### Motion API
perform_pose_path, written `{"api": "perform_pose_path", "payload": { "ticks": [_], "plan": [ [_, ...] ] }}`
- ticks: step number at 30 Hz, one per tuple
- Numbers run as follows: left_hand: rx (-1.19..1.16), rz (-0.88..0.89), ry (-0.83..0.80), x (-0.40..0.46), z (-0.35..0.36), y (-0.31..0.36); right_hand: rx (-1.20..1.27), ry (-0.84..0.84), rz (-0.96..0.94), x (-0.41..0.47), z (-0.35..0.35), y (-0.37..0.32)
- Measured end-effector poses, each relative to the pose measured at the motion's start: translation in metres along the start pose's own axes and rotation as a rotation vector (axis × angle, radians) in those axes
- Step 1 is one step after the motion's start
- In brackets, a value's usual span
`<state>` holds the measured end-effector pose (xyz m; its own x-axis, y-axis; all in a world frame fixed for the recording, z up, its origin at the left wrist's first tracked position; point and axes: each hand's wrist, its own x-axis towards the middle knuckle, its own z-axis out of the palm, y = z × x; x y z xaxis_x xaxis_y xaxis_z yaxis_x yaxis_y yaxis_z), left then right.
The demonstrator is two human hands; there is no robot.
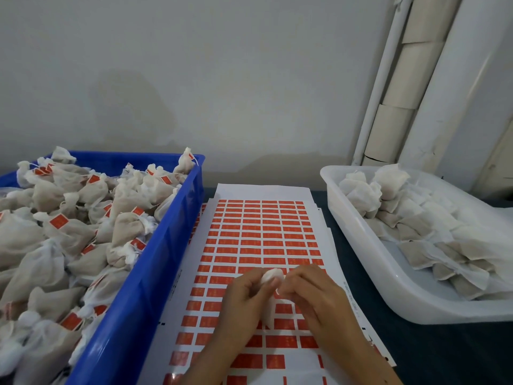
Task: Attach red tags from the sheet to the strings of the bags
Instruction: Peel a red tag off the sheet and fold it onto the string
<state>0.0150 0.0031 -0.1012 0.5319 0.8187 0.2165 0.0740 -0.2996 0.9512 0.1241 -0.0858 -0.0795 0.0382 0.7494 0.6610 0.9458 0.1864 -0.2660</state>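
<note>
A white sheet (261,234) covered with rows of red tags lies on the table in front of me. Over its lower middle, my left hand (245,298) and my right hand (311,295) meet and together pinch a small white cloth bag (273,275). The bag's gathered top shows between my fingertips, and its body hangs down between my palms. Whether a tag is between my fingers I cannot tell.
A blue crate (155,262) on the left is piled with bags that carry red tags. A white plastic tub (361,245) on the right holds bags without tags. More sheets lie under the top one. A wall and pipes stand behind the table.
</note>
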Motion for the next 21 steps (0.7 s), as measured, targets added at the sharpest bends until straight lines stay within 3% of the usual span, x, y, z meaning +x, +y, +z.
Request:
{"api": "perform_pose_path", "payload": {
  "ticks": [4,9,17,21],
  "plan": [
    [0.169,0.095,-0.168,-0.002,0.001,-0.003,0.105,0.108,0.086,0.001,-0.002,0.001],
    [0.238,0.161,-0.288,-0.004,0.0,-0.001,0.023,0.141,0.079,0.002,0.001,0.004],
    [-0.079,0.06,-0.351,-0.004,0.0,0.004,0.212,0.117,0.397,-0.006,0.006,0.012],
    [-0.212,-0.151,-0.31,-0.001,0.0,0.005,0.301,0.005,0.516,-0.008,0.01,0.009]
  ]
}}
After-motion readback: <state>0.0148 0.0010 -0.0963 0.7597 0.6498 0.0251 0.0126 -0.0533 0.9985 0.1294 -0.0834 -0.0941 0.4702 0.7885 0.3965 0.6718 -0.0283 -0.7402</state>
